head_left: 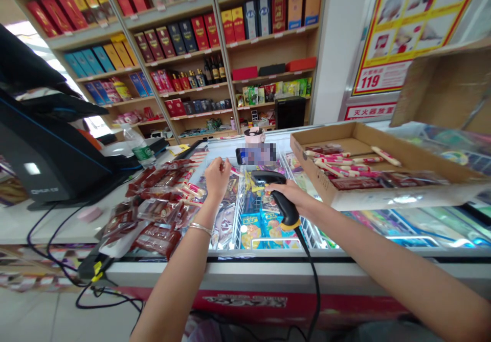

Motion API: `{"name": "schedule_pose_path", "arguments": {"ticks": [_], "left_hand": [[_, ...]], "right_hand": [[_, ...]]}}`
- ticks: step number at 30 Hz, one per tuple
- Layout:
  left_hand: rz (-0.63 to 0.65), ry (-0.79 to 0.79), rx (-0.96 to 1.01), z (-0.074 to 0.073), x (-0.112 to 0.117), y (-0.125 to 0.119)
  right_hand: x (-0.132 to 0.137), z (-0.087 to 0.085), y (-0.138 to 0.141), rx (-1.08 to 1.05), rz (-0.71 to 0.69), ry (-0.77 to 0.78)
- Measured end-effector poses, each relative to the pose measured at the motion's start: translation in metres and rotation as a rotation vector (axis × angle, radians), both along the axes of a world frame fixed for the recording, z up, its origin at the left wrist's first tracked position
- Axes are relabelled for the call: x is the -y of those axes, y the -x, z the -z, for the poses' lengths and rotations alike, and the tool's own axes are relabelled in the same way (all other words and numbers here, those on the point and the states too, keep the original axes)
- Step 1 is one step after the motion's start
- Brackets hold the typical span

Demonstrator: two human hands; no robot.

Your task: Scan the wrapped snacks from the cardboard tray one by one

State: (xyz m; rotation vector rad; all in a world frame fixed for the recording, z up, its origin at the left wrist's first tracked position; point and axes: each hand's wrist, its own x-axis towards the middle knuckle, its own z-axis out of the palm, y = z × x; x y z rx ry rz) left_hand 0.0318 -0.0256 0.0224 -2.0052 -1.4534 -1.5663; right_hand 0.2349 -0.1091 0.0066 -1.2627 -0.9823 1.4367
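My left hand (217, 179) is closed in a fist above the glass freezer top. A short pink-and-white end of what looks like a wrapped sausage (235, 171) sticks out to its right; the rest is hidden by the fingers. My right hand (288, 193) grips a black barcode scanner (284, 208) with yellow trim, its head turned left toward my left hand. To the left of my left hand lie piled brown snack packets (157, 237) and several red-and-cream wrapped sausages (194, 189).
An open cardboard box (320, 175) with more sausages and brown packets stands on the right. Behind my hands are a phone (245, 156) and a pink cup (253, 135). A water bottle (138, 147) and a black checkout terminal (57, 163) stand left. The scanner cable (316, 280) hangs down in front.
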Motion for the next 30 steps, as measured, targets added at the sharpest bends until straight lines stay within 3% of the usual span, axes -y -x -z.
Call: {"name": "schedule_pose_path", "arguments": {"ticks": [6, 16, 24, 27, 30], "left_hand": [[-0.007, -0.036, 0.013, 0.001, -0.002, 0.002], [-0.013, -0.033, 0.005, 0.002, -0.002, 0.001], [-0.043, 0.013, 0.009, -0.003, 0.003, -0.001], [0.024, 0.018, 0.028, -0.007, 0.006, -0.005], [0.124, 0.051, 0.012, -0.010, 0.007, -0.009]], "right_hand": [[-0.003, 0.002, 0.000, -0.006, -0.006, -0.024], [0.003, -0.009, 0.003, -0.016, 0.056, -0.025], [-0.002, -0.004, 0.004, -0.030, 0.028, -0.055], [0.003, -0.024, -0.005, -0.023, 0.033, -0.204], [0.017, -0.062, -0.035, -0.022, 0.146, -0.429]]}}
